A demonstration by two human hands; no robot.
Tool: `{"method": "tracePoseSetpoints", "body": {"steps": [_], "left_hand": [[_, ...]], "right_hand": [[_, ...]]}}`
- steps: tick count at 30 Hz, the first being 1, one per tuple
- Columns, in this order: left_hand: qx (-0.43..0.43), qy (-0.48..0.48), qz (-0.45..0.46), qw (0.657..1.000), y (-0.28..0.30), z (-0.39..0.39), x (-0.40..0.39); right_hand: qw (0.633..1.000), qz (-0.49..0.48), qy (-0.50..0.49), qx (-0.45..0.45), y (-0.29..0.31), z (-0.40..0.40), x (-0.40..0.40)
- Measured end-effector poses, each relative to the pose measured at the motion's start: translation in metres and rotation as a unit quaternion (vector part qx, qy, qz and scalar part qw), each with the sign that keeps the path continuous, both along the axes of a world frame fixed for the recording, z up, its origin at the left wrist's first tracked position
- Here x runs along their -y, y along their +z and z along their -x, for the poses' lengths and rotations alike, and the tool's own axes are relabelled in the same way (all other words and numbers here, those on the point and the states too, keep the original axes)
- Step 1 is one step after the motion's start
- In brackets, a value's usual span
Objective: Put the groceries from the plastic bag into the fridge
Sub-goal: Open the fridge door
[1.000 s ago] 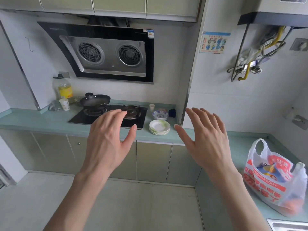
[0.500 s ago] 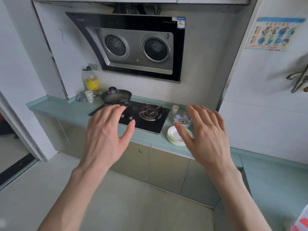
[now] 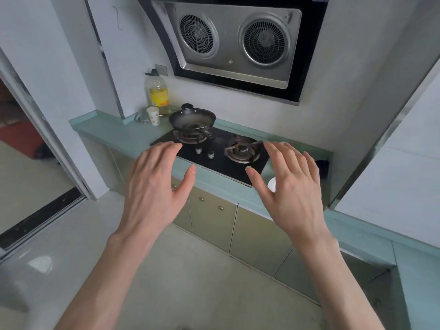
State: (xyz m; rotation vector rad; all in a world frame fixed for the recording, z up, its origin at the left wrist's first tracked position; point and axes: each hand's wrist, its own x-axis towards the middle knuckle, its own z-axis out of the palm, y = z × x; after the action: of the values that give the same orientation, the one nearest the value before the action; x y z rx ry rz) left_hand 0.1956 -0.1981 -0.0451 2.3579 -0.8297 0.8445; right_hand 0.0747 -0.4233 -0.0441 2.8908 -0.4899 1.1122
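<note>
With nothing in either of them, my left hand [image 3: 152, 186] and right hand [image 3: 290, 186] are just held out in front of me, backs up, fingers loose and spread, thumbs pointing in toward each other. Neither touches anything, they float side by side with a gap between.

Past my fingertips at 12 o'clock is the black gas hob [image 3: 214, 153] set into the pale green countertop [image 3: 119, 134]. A dark wok [image 3: 192, 119] sits on the burner at about 11 o'clock, the other burner [image 3: 241, 150] at 1 o'clock is bare, and two knobs sit between them. My right hand covers most of a white plate [image 3: 272, 184] on the counter, only a sliver shows by my thumb.

Further out at 11 o'clock there's a big bottle of yellow oil [image 3: 157, 92] against the wall with a paper cup [image 3: 153, 116] just beside it. Range hood [image 3: 235, 41] with two round grilles at 12 o'clock high. Open doorway [image 3: 21, 139] at 9 o'clock.

Plastic bag of groceries and the fridge: neither is anywhere in view right now, so can't say where they are.
</note>
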Motion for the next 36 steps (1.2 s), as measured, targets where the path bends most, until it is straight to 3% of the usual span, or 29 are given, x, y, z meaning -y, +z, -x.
{"method": "tracePoseSetpoints", "body": {"steps": [10, 19, 36], "left_hand": [[-0.045, 0.037, 0.021, 0.998, -0.038, -0.095, -0.008], [-0.049, 0.126, 0.049, 0.99, -0.05, -0.177, -0.06], [-0.069, 0.337, 0.009, 0.939, -0.065, -0.222, -0.181]], "right_hand": [[0.998, -0.019, 0.049, -0.037, -0.039, -0.119, -0.003], [0.988, -0.051, 0.139, -0.043, -0.05, -0.245, -0.054], [0.938, -0.014, 0.341, -0.051, -0.052, -0.395, -0.173]]}}
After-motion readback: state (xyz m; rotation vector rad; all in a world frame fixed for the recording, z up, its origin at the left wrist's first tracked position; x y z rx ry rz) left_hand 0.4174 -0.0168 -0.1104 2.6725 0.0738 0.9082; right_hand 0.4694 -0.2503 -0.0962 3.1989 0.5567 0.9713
